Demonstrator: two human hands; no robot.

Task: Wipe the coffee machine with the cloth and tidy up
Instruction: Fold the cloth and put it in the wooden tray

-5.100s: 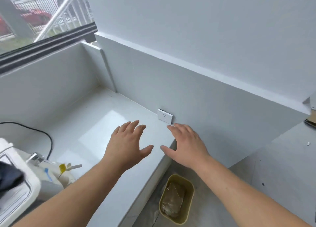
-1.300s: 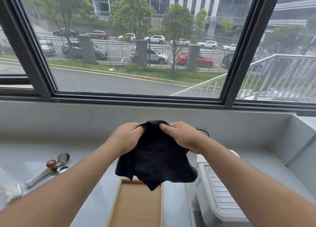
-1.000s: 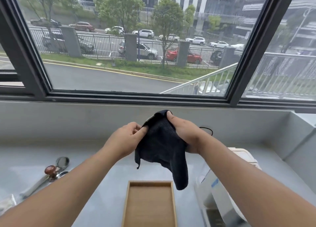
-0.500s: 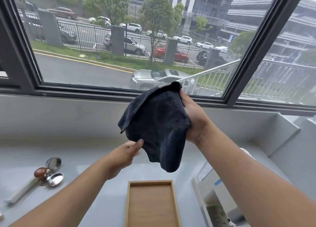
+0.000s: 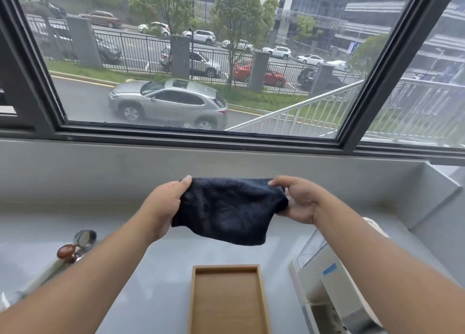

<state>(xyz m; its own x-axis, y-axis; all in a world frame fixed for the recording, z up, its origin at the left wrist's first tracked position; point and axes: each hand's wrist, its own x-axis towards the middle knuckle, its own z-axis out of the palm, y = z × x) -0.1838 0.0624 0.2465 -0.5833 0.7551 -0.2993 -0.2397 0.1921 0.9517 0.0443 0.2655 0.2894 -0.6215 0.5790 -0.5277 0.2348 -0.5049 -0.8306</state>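
Observation:
A dark navy cloth is stretched flat between both hands, above the grey counter and in front of the window sill. My left hand pinches its left edge, thumb on top. My right hand pinches its right edge. The white coffee machine stands at the lower right, partly hidden behind my right forearm, with a blue tape strip on its side.
An empty wooden tray lies on the grey counter directly below the cloth. Metal coffee tools with a brown knob lie at the left. A large window spans the back; a raised ledge closes the right corner.
The cloth was held high in my right hand half a second ago. It has come down and my left hand has taken its other edge, spreading it wide between both hands.

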